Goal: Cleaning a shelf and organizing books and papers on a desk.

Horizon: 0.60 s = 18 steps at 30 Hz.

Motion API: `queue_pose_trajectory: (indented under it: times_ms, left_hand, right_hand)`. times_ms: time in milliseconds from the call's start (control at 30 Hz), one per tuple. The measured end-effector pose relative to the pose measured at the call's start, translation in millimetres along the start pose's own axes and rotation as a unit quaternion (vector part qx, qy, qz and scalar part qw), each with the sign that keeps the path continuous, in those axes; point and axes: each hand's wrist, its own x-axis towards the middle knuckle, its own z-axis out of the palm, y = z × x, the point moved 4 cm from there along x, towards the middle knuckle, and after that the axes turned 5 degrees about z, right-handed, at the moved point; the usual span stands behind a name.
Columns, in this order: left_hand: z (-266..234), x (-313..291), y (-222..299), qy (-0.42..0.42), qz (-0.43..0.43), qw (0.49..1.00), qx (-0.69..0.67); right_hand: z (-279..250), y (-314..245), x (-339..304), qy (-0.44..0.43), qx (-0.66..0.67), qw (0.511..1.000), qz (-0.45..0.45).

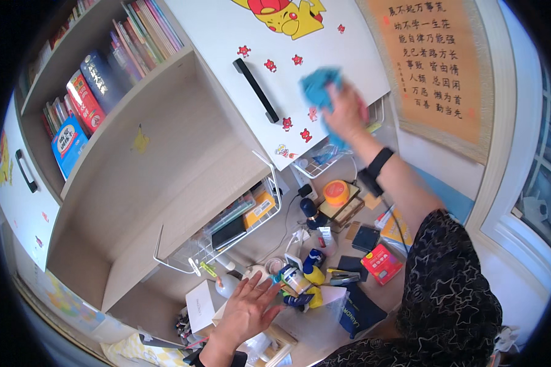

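My right hand [347,116], slightly blurred, is closed on a teal cloth [320,87] and presses it to the white cabinet door [217,33] near its right edge. Part of the cloth hangs below the hand. Left of it, a black bar handle [255,90] runs down the door among small red stickers, and a large yellow cartoon sticker [300,23] is higher up. My left hand [250,310] hovers low over the desk, fingers spread and holding nothing, beside a cluster of blue and yellow items [306,278].
White wire baskets [275,177] hang under the shelves. Books [86,101] fill the upper left shelf. On the desk are an orange round tub [337,192], a red box-like book [381,264] and a dark blue pouch [359,311]. A calligraphy scroll [434,131] hangs at right.
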Motion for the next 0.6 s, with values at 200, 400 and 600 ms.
queue_pose_trajectory:
  times_ms: [200, 400, 600]
  left_hand:
    - [-3, -3, -8, 0.000, -0.017, 1.000, -0.006]
    - [-9, 29, 0, 0.016, 0.015, 0.999, -0.028]
    - [0, 73, 15, 0.026, 0.077, 0.996, -0.026]
  right_hand:
    - [-21, 159, 65, 0.015, -0.021, 0.972, 0.234]
    - [-1, 67, 40, 0.025, 0.000, 0.993, 0.119]
    - [-5, -79, -26, -0.122, 0.126, 0.977, -0.124]
